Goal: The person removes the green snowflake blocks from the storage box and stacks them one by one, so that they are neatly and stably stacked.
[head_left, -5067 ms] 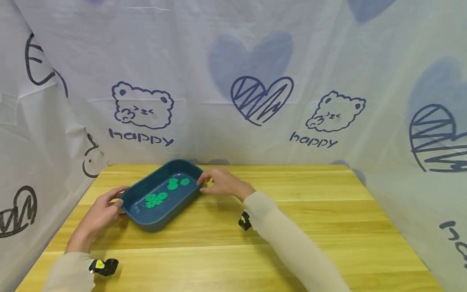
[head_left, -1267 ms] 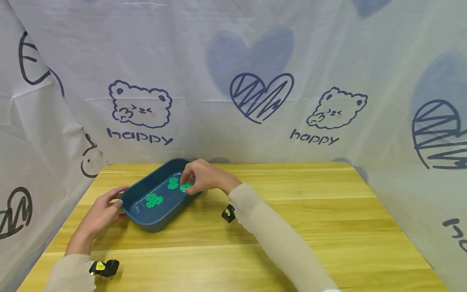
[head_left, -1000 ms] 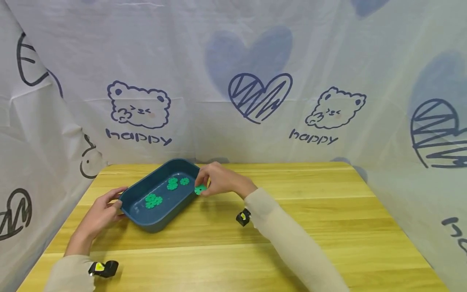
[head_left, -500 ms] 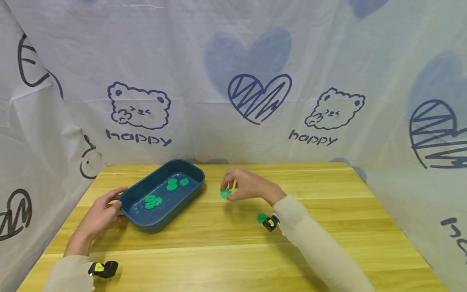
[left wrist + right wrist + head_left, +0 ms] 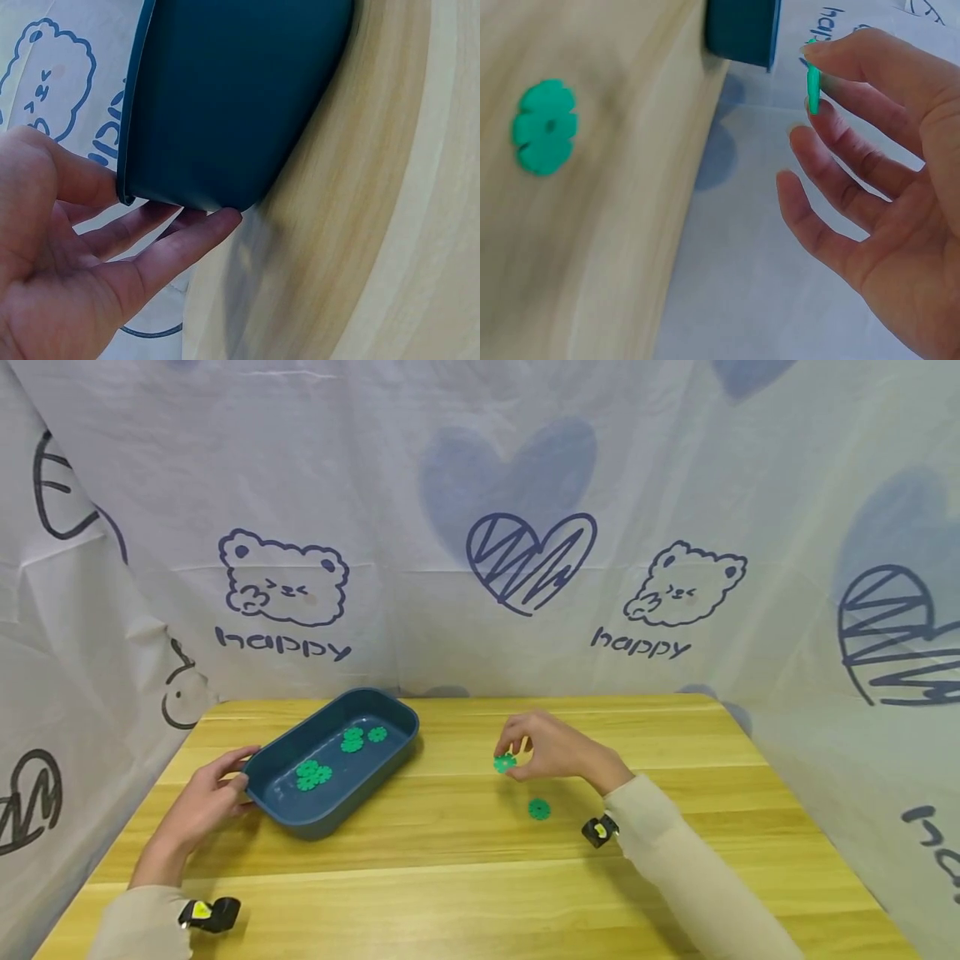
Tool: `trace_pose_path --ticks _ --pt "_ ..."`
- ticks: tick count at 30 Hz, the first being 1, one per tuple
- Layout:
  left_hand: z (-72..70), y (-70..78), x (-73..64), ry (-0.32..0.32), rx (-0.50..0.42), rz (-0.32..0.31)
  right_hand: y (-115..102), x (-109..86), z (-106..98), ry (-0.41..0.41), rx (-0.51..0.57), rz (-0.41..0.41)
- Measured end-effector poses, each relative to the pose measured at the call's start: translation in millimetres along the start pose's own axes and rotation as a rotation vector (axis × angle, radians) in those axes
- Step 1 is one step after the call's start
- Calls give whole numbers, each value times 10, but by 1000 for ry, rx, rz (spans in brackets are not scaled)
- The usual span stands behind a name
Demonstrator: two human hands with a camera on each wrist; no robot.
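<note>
Now the right hand has come clear of the dark-blue rectangular plastic tub, pinching a green flower-shaped plastic disc above the yellowish wooden table, near a matching green disc; seemingly, another piece is out; the left hand grips the tub's end.

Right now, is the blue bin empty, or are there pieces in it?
Not empty: in the head view, several green flower-shaped pieces lie inside the bin, one apart from the others.
</note>
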State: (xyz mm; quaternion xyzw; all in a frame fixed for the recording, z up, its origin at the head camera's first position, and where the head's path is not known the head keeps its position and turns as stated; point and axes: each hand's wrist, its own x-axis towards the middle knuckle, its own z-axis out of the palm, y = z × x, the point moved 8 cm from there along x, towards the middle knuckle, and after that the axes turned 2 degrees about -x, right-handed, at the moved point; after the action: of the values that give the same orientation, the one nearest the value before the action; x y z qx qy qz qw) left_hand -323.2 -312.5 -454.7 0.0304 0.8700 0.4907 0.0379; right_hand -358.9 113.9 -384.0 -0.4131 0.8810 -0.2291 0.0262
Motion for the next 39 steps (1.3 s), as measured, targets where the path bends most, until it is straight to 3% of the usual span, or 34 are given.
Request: trace_pose_path --ticks 13,18,39 --pt "-13 -10 -6 6 18 -8 232 -297 117 -26 39 63" --pt "-19 -5 -11 8 28 -10 308 -379 185 -41 41 51" --pt "-15 -22 -10 9 25 -7 461 -536 446 -103 59 129"
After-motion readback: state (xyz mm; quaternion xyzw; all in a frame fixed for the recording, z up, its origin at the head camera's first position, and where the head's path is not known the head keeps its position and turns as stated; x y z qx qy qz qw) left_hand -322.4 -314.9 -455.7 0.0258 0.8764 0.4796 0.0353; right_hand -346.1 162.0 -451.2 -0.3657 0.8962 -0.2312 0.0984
